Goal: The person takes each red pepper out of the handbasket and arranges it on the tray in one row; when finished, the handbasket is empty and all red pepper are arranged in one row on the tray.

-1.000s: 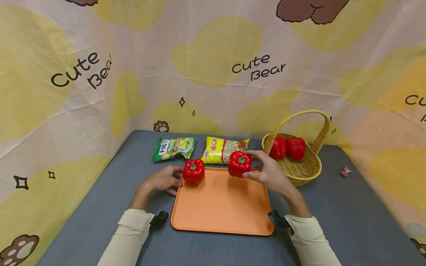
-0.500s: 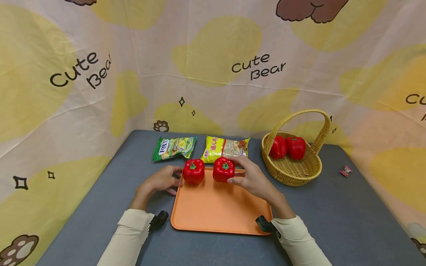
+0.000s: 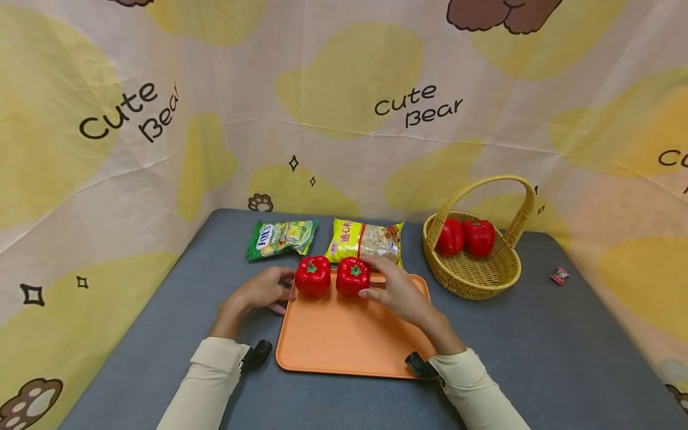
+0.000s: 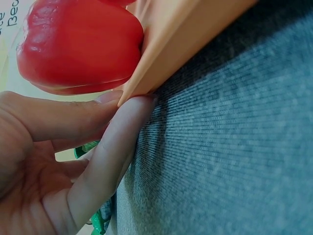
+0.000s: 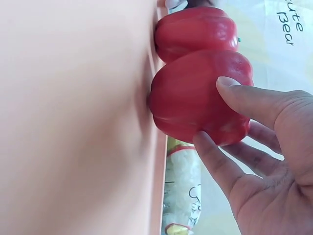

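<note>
Both hands are at the far edge of the orange tray (image 3: 355, 340): the right hand (image 3: 395, 291) has thumb and fingers curled round a red pepper (image 3: 352, 276) standing there, and the left hand (image 3: 261, 291) rests with straight fingers against the tray's far left corner, just beside a second pepper (image 3: 313, 277) (the two peppers touch). Behind the tray lie a yellow packet (image 3: 365, 240) and a green packet (image 3: 281, 238); a wicker basket (image 3: 478, 275) stands to the right

The small wrapper (image 3: 559, 275) by the table's (image 3: 564, 352) right edge is too small to identify (a sweet, perhaps); the yellow packet (image 3: 365, 240) hides partly behind the peppers (image 3: 352, 276).
</note>
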### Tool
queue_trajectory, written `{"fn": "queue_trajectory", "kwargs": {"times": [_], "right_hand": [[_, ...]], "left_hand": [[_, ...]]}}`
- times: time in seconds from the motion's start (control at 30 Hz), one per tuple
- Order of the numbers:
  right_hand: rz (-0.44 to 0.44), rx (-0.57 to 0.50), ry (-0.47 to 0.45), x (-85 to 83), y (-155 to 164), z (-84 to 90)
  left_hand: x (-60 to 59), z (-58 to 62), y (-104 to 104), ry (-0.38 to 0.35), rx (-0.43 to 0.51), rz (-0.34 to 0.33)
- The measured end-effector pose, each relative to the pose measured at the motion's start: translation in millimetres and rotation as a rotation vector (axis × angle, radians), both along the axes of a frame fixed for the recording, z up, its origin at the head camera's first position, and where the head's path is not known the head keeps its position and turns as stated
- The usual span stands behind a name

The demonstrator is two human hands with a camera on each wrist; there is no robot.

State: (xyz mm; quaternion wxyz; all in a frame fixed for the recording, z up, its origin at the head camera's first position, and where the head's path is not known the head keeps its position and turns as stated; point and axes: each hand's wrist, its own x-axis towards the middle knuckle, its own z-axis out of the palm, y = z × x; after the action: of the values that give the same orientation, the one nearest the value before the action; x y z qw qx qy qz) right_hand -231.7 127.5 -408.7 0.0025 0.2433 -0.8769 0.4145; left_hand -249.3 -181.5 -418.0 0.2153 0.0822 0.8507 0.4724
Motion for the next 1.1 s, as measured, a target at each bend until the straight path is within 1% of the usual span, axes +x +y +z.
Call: {"fn": "queue_trajectory", "kwargs": {"times": [0.3, 0.43, 0.63, 0.77, 0.83, 0.97, 1.07, 1.1], "right_hand": [[-0.007, -0.022, -0.051, 1.5, -2.5, -0.1], [-0.008, -0.022, -0.035, 1.5, -2.4, 0.2], [0.010, 0.016, 0.001, 1.6, -2.0, -1.5], [0.032, 0.005, -0.002, 1.9, -1.7, -1.8], [0.027, 0.004, -0.005, 2.0, -1.9, -1.6], [0.030, -0.053, -0.038, 1.8, -2.8, -1.4], [0.040, -0.095, -0.050, 2.0, -3.2, -1.8], [0.038, -0.092, -0.044, 2.2, -3.2, -1.8]], "left_hand": [[0.6, 0.6, 0.7, -0.001, -0.010, 0.005], [0.7, 0.5, 0.9, -0.004, -0.008, 0.007], [0.2, -1.2, -0.1, -0.006, 0.000, 0.002], [-0.1, -1.7, 0.3, -0.008, 0.003, 0.006], [-0.1, -1.6, 0.4, -0.010, -0.001, 0.005], [0.2, -0.8, 0.8, -0.012, -0.007, 0.012], [0.5, -0.2, 0.9, -0.010, -0.008, 0.013], [0.5, 0.0, 0.9, -0.010, -0.007, 0.012]]}}
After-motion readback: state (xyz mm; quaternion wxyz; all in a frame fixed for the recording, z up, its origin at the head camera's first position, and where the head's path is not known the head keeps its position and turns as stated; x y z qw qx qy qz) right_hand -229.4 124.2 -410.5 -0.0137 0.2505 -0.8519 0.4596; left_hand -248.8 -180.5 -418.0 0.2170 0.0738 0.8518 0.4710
